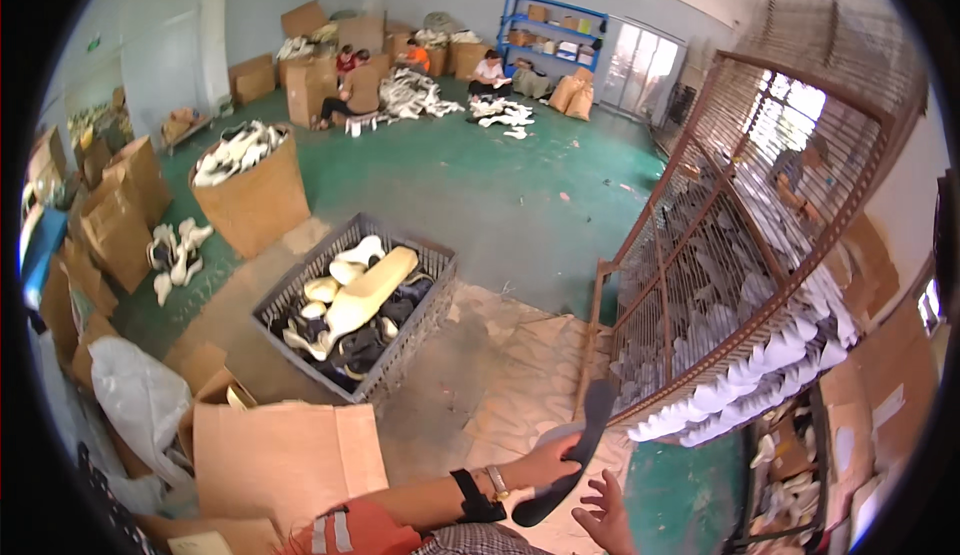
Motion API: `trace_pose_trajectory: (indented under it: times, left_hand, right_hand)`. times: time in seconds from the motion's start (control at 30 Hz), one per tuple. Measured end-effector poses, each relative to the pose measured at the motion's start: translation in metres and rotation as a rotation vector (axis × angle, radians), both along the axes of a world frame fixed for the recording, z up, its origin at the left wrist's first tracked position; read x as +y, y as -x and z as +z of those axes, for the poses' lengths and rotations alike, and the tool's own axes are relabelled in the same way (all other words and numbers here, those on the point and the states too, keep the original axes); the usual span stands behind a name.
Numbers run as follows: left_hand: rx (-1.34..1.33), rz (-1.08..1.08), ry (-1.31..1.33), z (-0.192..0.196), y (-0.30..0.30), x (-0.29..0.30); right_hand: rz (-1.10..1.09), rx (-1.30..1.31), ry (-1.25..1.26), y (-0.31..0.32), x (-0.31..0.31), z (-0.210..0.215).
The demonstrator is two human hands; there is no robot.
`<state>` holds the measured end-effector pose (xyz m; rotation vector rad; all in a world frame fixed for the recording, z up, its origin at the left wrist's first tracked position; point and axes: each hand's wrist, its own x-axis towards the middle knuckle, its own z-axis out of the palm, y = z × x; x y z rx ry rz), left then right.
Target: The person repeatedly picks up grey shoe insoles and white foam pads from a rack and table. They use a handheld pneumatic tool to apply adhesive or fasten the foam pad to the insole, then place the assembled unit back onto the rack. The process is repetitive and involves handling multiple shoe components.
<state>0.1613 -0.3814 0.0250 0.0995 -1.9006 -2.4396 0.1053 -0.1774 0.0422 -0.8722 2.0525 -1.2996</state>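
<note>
A dark grey, foot-shaped insole (597,415) slants upward at the lower middle. My left hand (540,463) is closed around its middle, thumb on top; a metal-banded watch (497,482) and a black band (473,500) sit on that wrist. A lighter grey patch lies behind the hand, and I cannot make out whether it is a second piece. Close beside the insole's lower end, my right hand (604,517) is held with its fingers apart and nothing in them. Brown patterned sheeting (535,365) covers the floor beyond my hands.
A dark plastic crate (405,390) holds pale and black shoe pieces. On the right stands a rusty wire rack (650,305) with rows of white pieces. Cardboard boxes (285,455) crowd the left. Several people sit far back by white heaps (415,95); another person (790,170) is behind the rack.
</note>
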Motion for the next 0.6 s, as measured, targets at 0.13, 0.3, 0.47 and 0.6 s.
trace_pose_trajectory:
  times: [0.13, 0.3, 0.47, 0.6]
  left_hand:
    - [-0.038, -0.141, -0.034, -0.017, -0.007, 0.017]
    - [-0.247, -0.221, -0.075, -0.004, -0.026, -0.008]
    - [-0.221, -0.214, -0.078, -0.012, -0.035, -0.025]
    - [-0.183, 0.206, -0.015, -0.075, -0.064, -0.061]
  right_hand:
    - [0.064, 0.145, 0.288, -0.004, -0.034, -0.053]
    - [-0.016, -0.365, 0.33, -0.029, -0.057, -0.023]
    - [-0.094, -0.274, 0.129, -0.015, -0.052, -0.058]
    - [-0.065, -0.236, 0.024, -0.024, -0.042, -0.055]
